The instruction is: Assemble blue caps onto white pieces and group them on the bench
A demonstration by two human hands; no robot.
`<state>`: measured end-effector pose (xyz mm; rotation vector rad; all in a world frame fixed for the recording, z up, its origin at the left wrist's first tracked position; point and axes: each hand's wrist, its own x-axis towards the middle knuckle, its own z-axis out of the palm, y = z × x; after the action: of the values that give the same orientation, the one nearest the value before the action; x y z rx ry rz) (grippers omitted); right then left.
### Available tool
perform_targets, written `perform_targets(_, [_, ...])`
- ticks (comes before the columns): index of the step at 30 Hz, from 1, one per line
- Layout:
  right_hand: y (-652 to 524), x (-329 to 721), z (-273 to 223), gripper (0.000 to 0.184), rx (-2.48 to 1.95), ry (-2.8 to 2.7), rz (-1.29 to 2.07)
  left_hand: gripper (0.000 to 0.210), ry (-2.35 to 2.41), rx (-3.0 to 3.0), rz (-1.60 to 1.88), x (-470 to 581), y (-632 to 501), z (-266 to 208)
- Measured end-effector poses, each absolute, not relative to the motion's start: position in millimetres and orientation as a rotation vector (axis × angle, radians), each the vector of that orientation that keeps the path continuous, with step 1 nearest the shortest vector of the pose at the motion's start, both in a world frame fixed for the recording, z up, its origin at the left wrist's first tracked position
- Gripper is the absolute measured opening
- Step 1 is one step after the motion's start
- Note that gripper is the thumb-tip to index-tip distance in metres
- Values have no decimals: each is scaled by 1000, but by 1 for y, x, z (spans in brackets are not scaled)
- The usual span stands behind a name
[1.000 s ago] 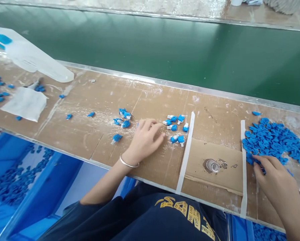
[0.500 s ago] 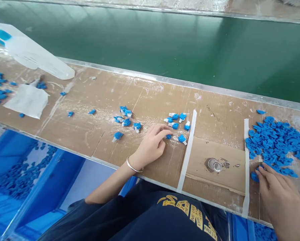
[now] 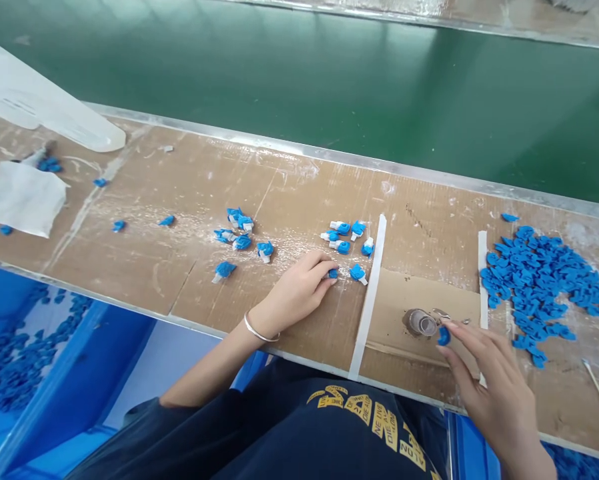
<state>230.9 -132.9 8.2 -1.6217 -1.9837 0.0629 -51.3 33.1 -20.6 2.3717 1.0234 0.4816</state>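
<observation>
My right hand pinches a small curved blue plastic piece between thumb and fingers, just right of a small clear cup on a cardboard sheet. My left hand, with a bangle at the wrist, rests on the table, its fingertips closed on a small blue piece that is mostly hidden. Several blue pieces with white tabs lie just beyond that hand, and another group is farther left. A large heap of loose blue pieces spreads on the right.
White tape strips flank the cardboard. A cotton swab lies at the right. To the left are a white cloth and a long translucent plastic item. Blue bins stand below the table edge; a green surface runs behind.
My right hand has moved left from the heap to beside the cup, carrying a blue piece. My left hand stays by the same piece. The view has shifted slightly to the right.
</observation>
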Motion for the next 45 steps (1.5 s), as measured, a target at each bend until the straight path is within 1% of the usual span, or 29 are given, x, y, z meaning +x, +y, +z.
perform_targets(4, [-123,226,-1,30,-1597,-2022,137,15,955,2102,568,-49,24,-13])
perform_targets(7, [-122,226,-5,28,-1604,-2023,130,10,857,1627,565,-44,11,-8])
perform_targets(10, [-125,221,-8,25,-1635,-1960,130,21,738,1135,540,-33,-5,-8])
perform_targets(12, [-129,213,-9,25,-1662,-1844,217,30,656,917,559,-22,-15,-10])
perform_targets(16, [-142,192,-11,29,-1559,-1298,532,33,601,707,573,5,-32,-11])
perform_targets(19, [-149,178,-9,28,-1434,-911,675,31,563,603,564,24,-43,-7])
perform_targets(22, [-149,170,-6,24,-1324,-731,787,24,478,543,566,35,-50,-2])
perform_targets(25, [-147,169,-4,23,-1270,-678,849,19,425,525,570,39,-55,-1])
perform_targets(30, [-150,168,-5,24,-1272,-708,844,21,437,489,584,38,-58,-4])
perform_targets(33, [-151,166,-9,25,-1341,-850,757,23,474,492,587,38,-58,-4])
perform_targets(39, [-155,159,-9,32,-1538,-1518,115,28,592,507,602,39,-59,-2])
perform_targets(41, [-158,157,-8,33,-1528,-1601,100,28,618,511,593,38,-62,-2])
perform_targets(45, [-163,161,-5,34,-1454,-1622,283,23,581,605,592,30,-66,0])
